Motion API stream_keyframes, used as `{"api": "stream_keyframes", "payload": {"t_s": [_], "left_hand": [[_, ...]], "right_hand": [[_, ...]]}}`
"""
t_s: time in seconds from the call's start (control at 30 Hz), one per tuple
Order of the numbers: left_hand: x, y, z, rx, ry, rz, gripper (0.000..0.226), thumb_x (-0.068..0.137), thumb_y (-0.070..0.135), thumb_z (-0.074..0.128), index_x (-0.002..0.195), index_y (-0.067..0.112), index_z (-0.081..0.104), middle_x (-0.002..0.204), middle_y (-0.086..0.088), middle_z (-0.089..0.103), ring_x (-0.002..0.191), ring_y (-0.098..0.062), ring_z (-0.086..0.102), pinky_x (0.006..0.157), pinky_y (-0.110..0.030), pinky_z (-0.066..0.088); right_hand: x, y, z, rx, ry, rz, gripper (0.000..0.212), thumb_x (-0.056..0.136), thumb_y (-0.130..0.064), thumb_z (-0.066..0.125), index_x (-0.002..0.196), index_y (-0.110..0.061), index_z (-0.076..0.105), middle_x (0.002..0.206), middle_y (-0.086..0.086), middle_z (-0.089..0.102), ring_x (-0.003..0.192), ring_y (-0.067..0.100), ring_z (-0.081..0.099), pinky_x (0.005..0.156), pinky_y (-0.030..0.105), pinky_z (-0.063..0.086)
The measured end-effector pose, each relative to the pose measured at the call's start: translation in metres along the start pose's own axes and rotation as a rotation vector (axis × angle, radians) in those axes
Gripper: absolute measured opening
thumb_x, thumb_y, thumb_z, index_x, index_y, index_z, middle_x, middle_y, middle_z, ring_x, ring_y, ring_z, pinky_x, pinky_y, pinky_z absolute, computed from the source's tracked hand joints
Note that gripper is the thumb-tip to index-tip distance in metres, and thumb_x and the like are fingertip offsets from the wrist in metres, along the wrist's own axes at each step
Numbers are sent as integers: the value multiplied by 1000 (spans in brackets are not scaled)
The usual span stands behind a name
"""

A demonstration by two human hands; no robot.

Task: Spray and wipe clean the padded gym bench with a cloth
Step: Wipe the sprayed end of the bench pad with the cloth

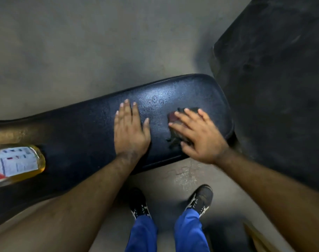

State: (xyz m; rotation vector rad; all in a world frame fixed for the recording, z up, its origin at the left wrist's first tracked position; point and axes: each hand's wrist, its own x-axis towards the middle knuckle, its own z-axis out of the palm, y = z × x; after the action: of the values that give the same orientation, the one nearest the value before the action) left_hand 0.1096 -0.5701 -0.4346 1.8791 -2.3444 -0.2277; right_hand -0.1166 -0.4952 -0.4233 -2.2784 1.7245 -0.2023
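Bench (78, 128) runs off-frame; flat left hand (130, 130), right hand (198, 137) half-covering cloth (175, 131).

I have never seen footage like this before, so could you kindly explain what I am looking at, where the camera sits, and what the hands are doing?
There is no machine here: a person wears a wide-angle camera on the head, so you look down along their own arms. The long dark pad is the gym bench, wet with spray droplets near its right end. The left hand rests flat on the pad with straight fingers, seemingly for support. The right hand presses a dark cloth onto the bench with spread fingers. A bottle of yellow liquid lies on the bench at the left edge. Below are the person's shoes on the grey floor.
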Motion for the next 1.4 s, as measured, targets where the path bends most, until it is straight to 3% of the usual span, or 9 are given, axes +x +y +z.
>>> {"api": "stream_keyframes", "payload": {"t_s": [0.13,0.43,0.57,0.7,0.87,1.0,1.17,1.3,1.4], "left_hand": [[1,2,3,11,-8,-9,64,99,40,31,150,2,32,159,-19,25,149,-31,20,122,-46,16],[1,-1,7,7,48,24,56,99,32,35,145,-1,39,155,-20,33,146,-32,28,120,-48,22],[0,-2,4,-33,85,14,52,98,25,38,141,-3,45,152,-20,39,144,-31,33,120,-45,21],[1,-1,5,-51,111,-15,52,95,22,37,138,-3,48,149,-19,44,141,-31,37,121,-43,19],[2,-5,-1,-194,124,-29,52,87,14,36,133,-1,54,144,-17,50,137,-31,43,120,-37,17],[1,-12,-8,-371,127,-47,47,85,5,41,129,0,59,140,-16,55,135,-30,47,119,-39,24],[-28,-36,-33,-348,144,-23,44,87,7,43,127,1,60,137,-16,58,132,-31,50,116,-45,31],[-53,-69,-32,-142,83,-68,48,92,22,45,134,1,53,145,-21,47,138,-37,40,117,-49,27],[-56,-84,-34,-156,33,-40,53,95,29,37,138,0,49,149,-23,42,141,-37,35,119,-48,23]], "right_hand": [[58,-1,1,-8,111,653,70,81,-42,42,150,-27,42,162,9,32,150,36,25,120,58,13],[129,-12,1,10,92,518,59,98,-51,25,147,-28,47,159,6,38,151,32,26,121,56,9],[125,-15,2,-12,-31,-64,52,99,-44,31,146,-29,48,157,3,42,148,29,33,121,54,19],[133,-12,4,-8,75,384,52,97,-43,33,146,-31,46,159,3,39,150,30,28,122,54,14],[86,-21,4,-21,-50,-54,53,96,-42,34,147,-33,47,161,-1,36,150,27,28,123,53,16],[73,-39,13,-9,125,489,55,93,-40,35,145,-28,49,159,6,39,148,35,31,120,57,17],[14,-75,22,-58,-37,-163,52,96,-40,42,147,-30,48,160,3,38,149,30,31,122,52,20],[25,-87,27,-14,145,543,55,95,-41,39,148,-27,46,159,7,39,148,34,31,121,54,18],[18,-145,45,-15,65,152,54,96,-42,43,149,-29,46,161,7,35,150,33,29,121,56,18]]}}
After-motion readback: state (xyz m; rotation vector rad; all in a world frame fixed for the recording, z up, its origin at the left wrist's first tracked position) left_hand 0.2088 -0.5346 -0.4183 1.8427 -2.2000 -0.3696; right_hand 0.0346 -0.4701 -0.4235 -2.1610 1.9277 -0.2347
